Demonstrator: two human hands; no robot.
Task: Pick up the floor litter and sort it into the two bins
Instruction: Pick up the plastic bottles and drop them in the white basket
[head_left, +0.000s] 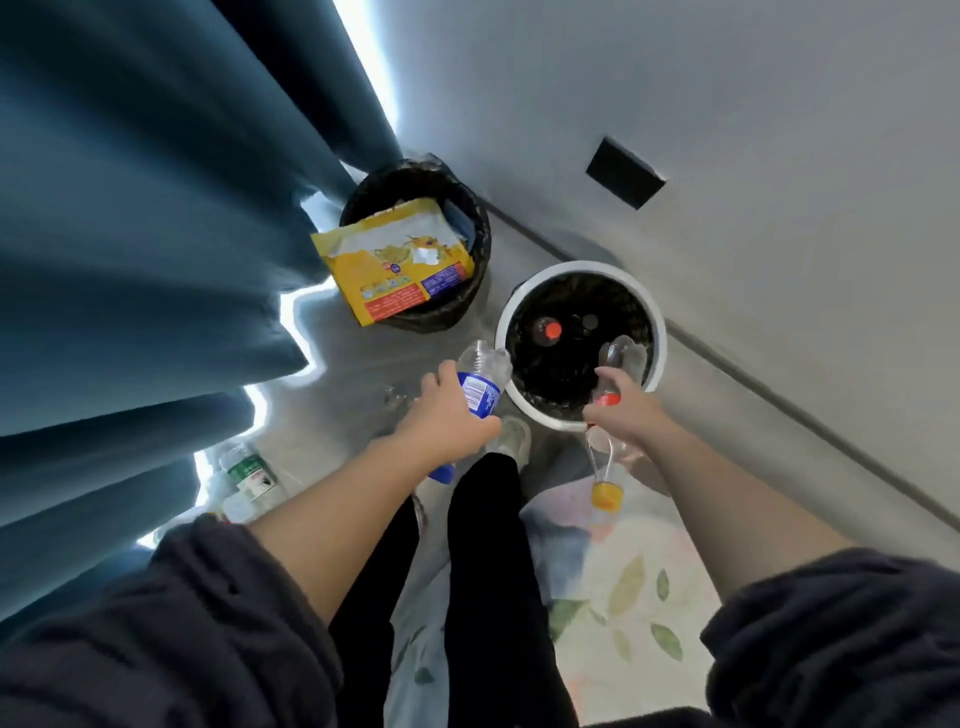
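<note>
My left hand grips a clear plastic bottle with a blue label and blue cap, its base pointing toward the white-rimmed bin. My right hand holds a clear bottle with a red label over that bin's near edge; its orange cap hangs below my wrist. Inside the white bin lies a bottle with a red cap. The black bin stands farther left with a yellow snack bag sticking out of it.
A green-labelled bottle and other clear litter lie on the floor by the teal curtain at left. My legs and a shoe stand before the bins. A leaf-patterned rug lies below; a grey wall runs at right.
</note>
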